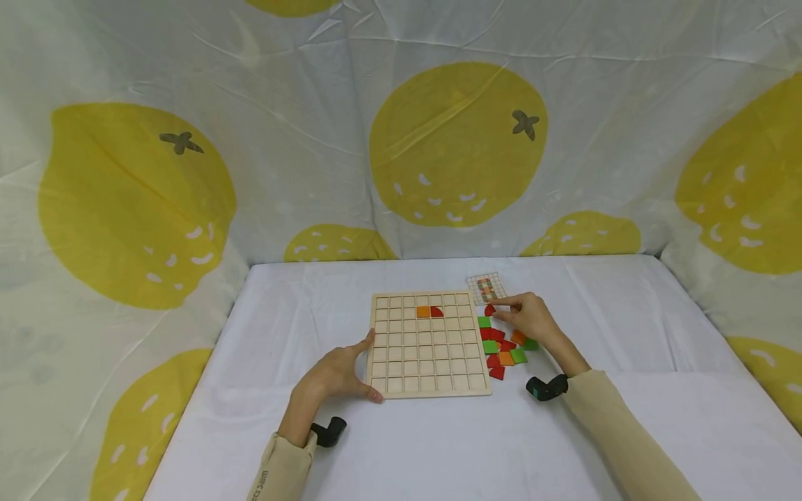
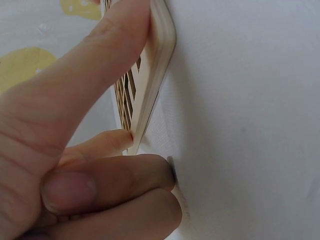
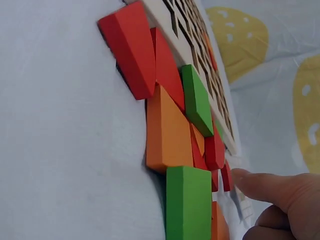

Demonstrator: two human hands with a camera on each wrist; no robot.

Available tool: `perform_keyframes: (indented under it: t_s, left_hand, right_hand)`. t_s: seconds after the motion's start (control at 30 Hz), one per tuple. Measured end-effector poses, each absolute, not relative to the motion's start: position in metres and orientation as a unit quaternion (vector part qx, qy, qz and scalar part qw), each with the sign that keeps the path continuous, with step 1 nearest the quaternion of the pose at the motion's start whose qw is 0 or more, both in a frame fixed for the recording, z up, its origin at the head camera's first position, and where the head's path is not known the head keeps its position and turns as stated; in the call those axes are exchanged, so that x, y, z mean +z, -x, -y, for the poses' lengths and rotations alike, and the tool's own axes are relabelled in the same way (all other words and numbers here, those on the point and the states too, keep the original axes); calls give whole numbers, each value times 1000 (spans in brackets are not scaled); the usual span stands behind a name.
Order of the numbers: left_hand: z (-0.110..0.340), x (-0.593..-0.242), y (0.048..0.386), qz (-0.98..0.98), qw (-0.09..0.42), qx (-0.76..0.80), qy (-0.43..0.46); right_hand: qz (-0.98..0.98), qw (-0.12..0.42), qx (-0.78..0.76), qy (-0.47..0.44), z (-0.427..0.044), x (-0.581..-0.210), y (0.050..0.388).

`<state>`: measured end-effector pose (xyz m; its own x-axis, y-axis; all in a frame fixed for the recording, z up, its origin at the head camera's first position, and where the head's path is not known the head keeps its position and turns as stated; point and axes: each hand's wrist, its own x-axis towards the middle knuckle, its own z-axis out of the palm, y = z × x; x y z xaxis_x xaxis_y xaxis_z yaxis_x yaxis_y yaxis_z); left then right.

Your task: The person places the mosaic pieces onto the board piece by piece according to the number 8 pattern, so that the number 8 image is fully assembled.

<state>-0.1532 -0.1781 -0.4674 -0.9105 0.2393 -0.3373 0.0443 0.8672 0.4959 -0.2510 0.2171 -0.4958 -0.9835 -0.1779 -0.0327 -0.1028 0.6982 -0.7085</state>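
Observation:
A square wooden grid board (image 1: 432, 358) lies on the white cloth. An orange square tile (image 1: 423, 312) and a red quarter-round tile (image 1: 436, 312) sit side by side in its upper cells. My left hand (image 1: 335, 372) rests at the board's near left corner, thumb and forefinger spread along its edges; its other fingers curl below in the left wrist view. Beyond the loose tiles, my right hand (image 1: 529, 316) pinches a red tile (image 1: 490, 309) between thumb and forefinger. In the right wrist view a fingertip (image 3: 240, 175) meets that tile.
Loose red, green (image 1: 519, 355) and orange (image 1: 506, 358) tiles lie close together along the board's right side. A small printed grid card (image 1: 486, 287) with a coloured pattern lies beyond them. A lemon-patterned cloth (image 1: 457, 146) hangs behind the table.

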Motion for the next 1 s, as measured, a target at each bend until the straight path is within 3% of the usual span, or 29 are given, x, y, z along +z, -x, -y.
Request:
perform_keyframes:
  t_s: [1.0]
  left_hand:
    - [178,-471,153,-943,197,257,-75]
  right_hand:
    - [-920,54,-385,51,-220,-499,251]
